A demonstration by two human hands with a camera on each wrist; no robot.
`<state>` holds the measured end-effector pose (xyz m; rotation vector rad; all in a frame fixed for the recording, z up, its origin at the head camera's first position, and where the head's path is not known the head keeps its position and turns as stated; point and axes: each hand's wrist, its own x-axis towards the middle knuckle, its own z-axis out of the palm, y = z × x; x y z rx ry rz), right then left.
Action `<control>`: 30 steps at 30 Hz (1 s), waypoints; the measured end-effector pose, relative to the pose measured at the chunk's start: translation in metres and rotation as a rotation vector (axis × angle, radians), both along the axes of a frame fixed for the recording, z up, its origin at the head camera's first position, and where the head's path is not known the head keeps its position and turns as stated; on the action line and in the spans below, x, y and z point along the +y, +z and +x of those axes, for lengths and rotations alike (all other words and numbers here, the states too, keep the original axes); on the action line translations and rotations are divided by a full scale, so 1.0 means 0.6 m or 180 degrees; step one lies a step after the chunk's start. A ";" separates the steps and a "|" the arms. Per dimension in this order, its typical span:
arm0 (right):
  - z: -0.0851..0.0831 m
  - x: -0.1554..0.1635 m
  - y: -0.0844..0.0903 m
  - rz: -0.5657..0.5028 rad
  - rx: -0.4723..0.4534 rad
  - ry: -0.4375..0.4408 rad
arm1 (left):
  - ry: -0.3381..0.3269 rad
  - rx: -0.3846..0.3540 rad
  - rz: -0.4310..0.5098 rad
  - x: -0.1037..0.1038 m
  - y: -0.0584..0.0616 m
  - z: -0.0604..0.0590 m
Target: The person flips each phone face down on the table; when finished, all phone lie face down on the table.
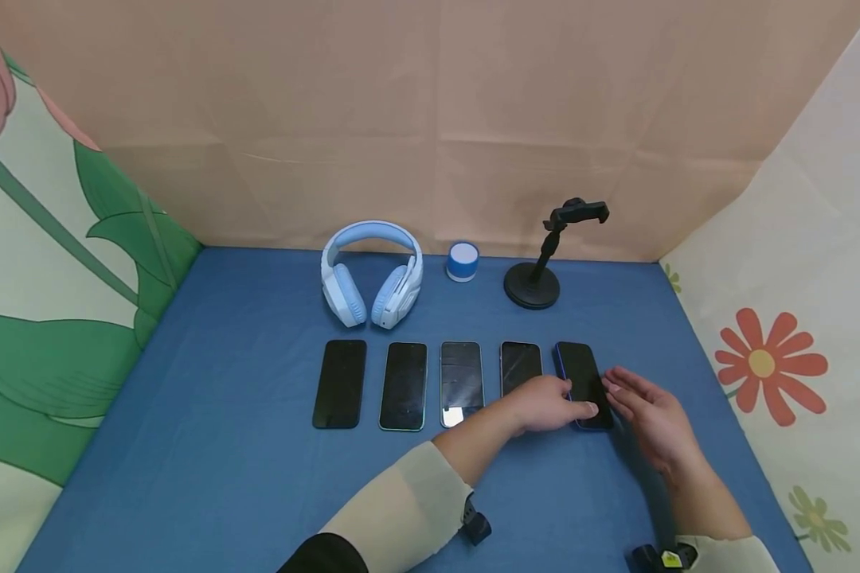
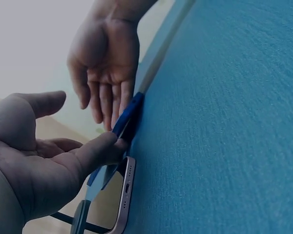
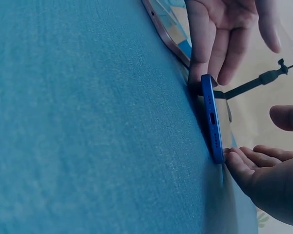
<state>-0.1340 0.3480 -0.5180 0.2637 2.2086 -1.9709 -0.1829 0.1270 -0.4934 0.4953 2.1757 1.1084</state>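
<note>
A dark-screened phone with a blue frame [image 1: 584, 380] lies at the right end of a row of phones, slightly turned. My left hand [image 1: 548, 403] is at its left edge, fingers extended against the side and thumb held over the screen's lower part. On the opposite side, my right hand [image 1: 652, 418] touches the right edge with its fingertips, palm turned inward. The right wrist view shows the blue bottom edge [image 3: 212, 119] between both hands, close to the cloth. Beside it, a pink-framed phone [image 2: 127, 195] is partly hidden by my left hand in the head view.
Three more phones, left [image 1: 340, 384], middle [image 1: 404, 387] and right [image 1: 462, 382], continue the row leftward on the blue cloth [image 1: 222, 446]. Behind stand light-blue headphones [image 1: 337, 290], a small blue-and-white round container [image 1: 462, 263] and a black phone stand [image 1: 533, 285].
</note>
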 end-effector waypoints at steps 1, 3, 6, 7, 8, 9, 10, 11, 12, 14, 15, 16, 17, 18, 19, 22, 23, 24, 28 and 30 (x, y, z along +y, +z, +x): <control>0.000 0.000 -0.001 0.0000 0.0005 0.0000 | -0.0013 0.0008 -0.0007 -0.001 0.001 0.001; 0.000 -0.001 -0.002 0.0011 0.0020 0.0008 | -0.0023 0.0017 -0.0023 -0.003 0.004 0.002; 0.000 -0.002 -0.003 0.0012 0.0037 0.0013 | -0.0034 0.0043 -0.0041 -0.006 0.008 0.003; 0.001 -0.003 -0.003 0.0018 0.0039 0.0012 | -0.0046 0.0054 -0.0050 -0.007 0.009 0.003; 0.001 -0.003 -0.002 0.0028 0.0040 0.0015 | -0.0064 0.0069 -0.0060 -0.008 0.010 0.003; 0.001 -0.003 -0.002 0.0048 0.0038 0.0028 | -0.0084 0.0071 -0.0066 -0.009 0.010 0.003; 0.002 -0.003 -0.002 0.0075 0.0036 0.0039 | -0.0108 0.0076 -0.0069 -0.009 0.011 0.003; 0.003 -0.004 -0.001 0.0100 0.0030 0.0048 | -0.0136 0.0075 -0.0062 -0.010 0.012 0.003; 0.004 -0.004 -0.001 0.0128 0.0022 0.0046 | -0.0161 0.0066 -0.0050 -0.011 0.012 0.003; 0.005 -0.005 0.001 0.0201 0.0009 0.0053 | -0.0228 0.0055 -0.0018 -0.013 0.013 0.004; 0.006 -0.006 0.002 0.0231 0.0001 0.0052 | -0.0253 0.0036 0.0015 -0.014 0.013 0.005; 0.006 -0.007 0.003 0.0268 -0.0005 0.0046 | -0.0275 0.0028 0.0049 -0.016 0.012 0.005; 0.006 -0.009 0.004 0.0304 -0.0011 0.0038 | -0.0289 0.0013 0.0098 -0.019 0.012 0.006; 0.006 -0.010 0.005 0.0351 -0.0022 0.0030 | -0.0296 0.0008 0.0149 -0.022 0.011 0.007; 0.005 -0.012 0.006 0.0420 -0.0029 0.0018 | -0.0308 0.0025 0.0207 -0.026 0.011 0.007; 0.004 -0.020 0.013 0.0647 -0.0026 -0.0002 | -0.0289 0.0144 0.0391 -0.041 0.009 0.008; 0.005 -0.023 0.016 0.0741 -0.0007 -0.0009 | -0.0287 0.0210 0.0449 -0.047 0.008 0.008; 0.006 -0.028 0.019 0.0828 0.0021 -0.0012 | -0.0283 0.0278 0.0496 -0.054 0.008 0.007; 0.012 -0.047 0.029 0.1153 0.0255 0.0013 | -0.0220 0.0465 0.0688 -0.089 0.008 0.005; 0.014 -0.056 0.032 0.1277 0.0414 0.0036 | -0.0146 0.0524 0.0803 -0.108 0.011 0.005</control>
